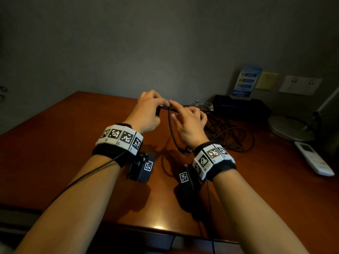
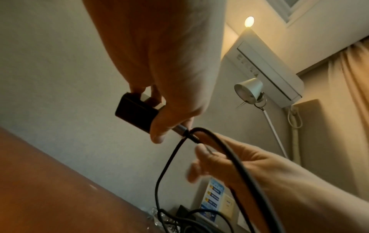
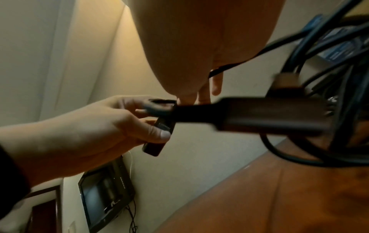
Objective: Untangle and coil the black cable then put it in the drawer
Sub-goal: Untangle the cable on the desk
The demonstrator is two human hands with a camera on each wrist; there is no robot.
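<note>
1. Black cable [image 1: 171, 125]: raised above the table [image 1: 73, 143], its loose tangle [image 1: 229, 136] lying on the wood to the right.
2. Left hand [image 1: 148, 110]: grip closed on the black charger block [image 2: 137, 113], probably to anchor that end while the cord is worked.
3. Right hand [image 1: 187, 123]: fingertips [image 2: 201, 149] pinch the cable just beside the plug [image 2: 179, 128], apparently to lead a loop free.
4. Drawer: not identifiable; coiling not yet begun.

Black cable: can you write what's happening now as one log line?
left hand: grips charger block | right hand: pinches black cable | rest: tangled on desk
</note>
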